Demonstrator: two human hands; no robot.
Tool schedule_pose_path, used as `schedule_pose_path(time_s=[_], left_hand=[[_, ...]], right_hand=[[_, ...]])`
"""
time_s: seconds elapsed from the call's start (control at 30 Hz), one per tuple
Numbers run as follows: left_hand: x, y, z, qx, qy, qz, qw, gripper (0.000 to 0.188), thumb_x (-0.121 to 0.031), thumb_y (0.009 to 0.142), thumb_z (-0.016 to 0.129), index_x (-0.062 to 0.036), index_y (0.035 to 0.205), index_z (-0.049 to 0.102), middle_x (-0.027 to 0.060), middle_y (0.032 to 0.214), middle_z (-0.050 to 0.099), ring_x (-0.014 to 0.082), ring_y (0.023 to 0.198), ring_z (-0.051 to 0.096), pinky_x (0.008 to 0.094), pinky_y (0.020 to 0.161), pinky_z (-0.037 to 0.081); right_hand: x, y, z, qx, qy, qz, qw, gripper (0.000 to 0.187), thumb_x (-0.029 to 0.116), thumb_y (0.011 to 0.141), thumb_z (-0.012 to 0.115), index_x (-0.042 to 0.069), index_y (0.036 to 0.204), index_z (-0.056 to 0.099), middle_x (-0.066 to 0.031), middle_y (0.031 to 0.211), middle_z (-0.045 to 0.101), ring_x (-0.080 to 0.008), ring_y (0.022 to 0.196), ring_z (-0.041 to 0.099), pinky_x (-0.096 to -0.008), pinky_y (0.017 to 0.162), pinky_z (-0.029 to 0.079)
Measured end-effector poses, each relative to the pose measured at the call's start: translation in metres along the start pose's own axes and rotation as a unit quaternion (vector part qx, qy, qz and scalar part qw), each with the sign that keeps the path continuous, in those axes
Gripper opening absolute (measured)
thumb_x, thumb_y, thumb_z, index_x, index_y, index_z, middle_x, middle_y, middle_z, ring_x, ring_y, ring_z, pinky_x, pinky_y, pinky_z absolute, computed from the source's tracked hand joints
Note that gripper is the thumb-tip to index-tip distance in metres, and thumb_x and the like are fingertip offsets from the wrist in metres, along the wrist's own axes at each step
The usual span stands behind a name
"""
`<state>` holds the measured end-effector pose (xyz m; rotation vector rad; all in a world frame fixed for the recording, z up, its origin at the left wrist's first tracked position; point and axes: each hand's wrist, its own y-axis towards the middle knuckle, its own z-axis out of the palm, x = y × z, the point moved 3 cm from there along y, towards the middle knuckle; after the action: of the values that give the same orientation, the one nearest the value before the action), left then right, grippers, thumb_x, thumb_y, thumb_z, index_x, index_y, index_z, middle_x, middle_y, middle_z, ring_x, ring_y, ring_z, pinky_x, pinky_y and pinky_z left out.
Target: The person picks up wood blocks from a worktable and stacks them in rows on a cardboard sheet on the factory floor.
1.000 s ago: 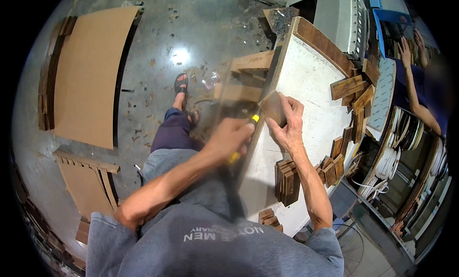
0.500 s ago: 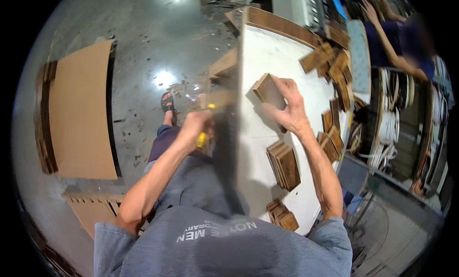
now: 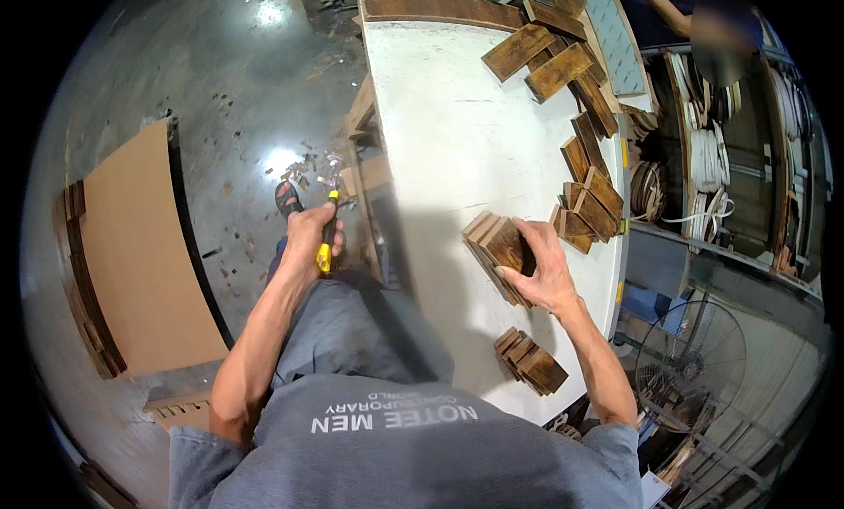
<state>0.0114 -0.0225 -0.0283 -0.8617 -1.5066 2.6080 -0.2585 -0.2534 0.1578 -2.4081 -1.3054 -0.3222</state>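
Note:
My left hand (image 3: 308,236) is closed around a yellow and black utility knife (image 3: 324,256), held beside the table's left edge. On the white table (image 3: 431,122), my right hand (image 3: 547,270) grips the top brown wooden block (image 3: 504,245) of a stack. Its thumb lies on the near side and its fingers on the far side. Lower blocks of that stack (image 3: 479,261) show as pale edges on the left; my hand hides part of the right side. A smaller group of wooden blocks (image 3: 536,368) lies nearer to me.
Several loose wooden blocks (image 3: 563,69) lie along the table's far right side. A long wooden strip (image 3: 440,10) borders the far edge. A flat brown board (image 3: 145,254) is at left. To the right stand a fan (image 3: 690,355) and a rack of coiled strips (image 3: 705,157); another person's arm (image 3: 664,8) shows beyond.
My right hand has brought its block from above the table down onto the stack. The view has shifted, and the knife in my left hand, blurred before, now shows clearly.

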Motion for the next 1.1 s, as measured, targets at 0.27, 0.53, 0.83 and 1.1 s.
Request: schedule_pose_path(time_s=[0.27,0.53,0.83,1.1], left_hand=[[0.000,-0.006,-0.006,-0.010,-0.053,0.002,0.999,0.021,-0.020,0.104,0.053,-0.0012,0.111,0.050,0.0085,0.081,0.061,0.0150,0.057,0.058,0.0281,0.045,0.047],[-0.007,-0.009,-0.043,-0.050,-0.015,0.000,0.999,0.024,-0.029,0.104,0.053,-0.0072,0.112,0.056,0.0048,0.079,0.062,0.0130,0.054,0.055,0.0250,0.046,0.047],[0.011,-0.010,-0.031,-0.004,0.087,-0.022,0.996,0.026,-0.031,0.105,0.052,-0.0072,0.112,0.058,0.0038,0.080,0.062,0.0120,0.057,0.056,0.0233,0.048,0.046],[0.022,-0.035,-0.002,0.032,0.150,-0.029,0.988,0.026,-0.031,0.104,0.052,-0.0075,0.112,0.058,0.0048,0.083,0.060,0.0146,0.062,0.056,0.0257,0.050,0.046]], right_hand=[[-0.060,0.087,-0.072,-0.052,-0.032,-0.027,0.998,0.051,0.013,0.088,0.066,0.008,0.138,0.058,-0.0188,0.124,0.059,-0.0345,0.118,0.057,-0.0438,0.106,0.045],[-0.069,0.053,-0.090,0.134,-0.051,0.005,0.990,0.051,0.011,0.089,0.056,0.007,0.140,0.055,-0.0195,0.121,0.061,-0.0368,0.118,0.057,-0.0448,0.106,0.045],[-0.115,-0.032,-0.086,0.087,-0.028,0.031,0.995,0.056,0.024,0.085,0.061,0.000,0.136,0.057,-0.0211,0.121,0.064,-0.0353,0.112,0.062,-0.0456,0.101,0.048],[-0.124,-0.088,-0.051,0.016,0.104,0.062,0.993,0.055,0.036,0.088,0.067,0.005,0.133,0.061,-0.0178,0.115,0.068,-0.0333,0.110,0.063,-0.0435,0.095,0.051]])
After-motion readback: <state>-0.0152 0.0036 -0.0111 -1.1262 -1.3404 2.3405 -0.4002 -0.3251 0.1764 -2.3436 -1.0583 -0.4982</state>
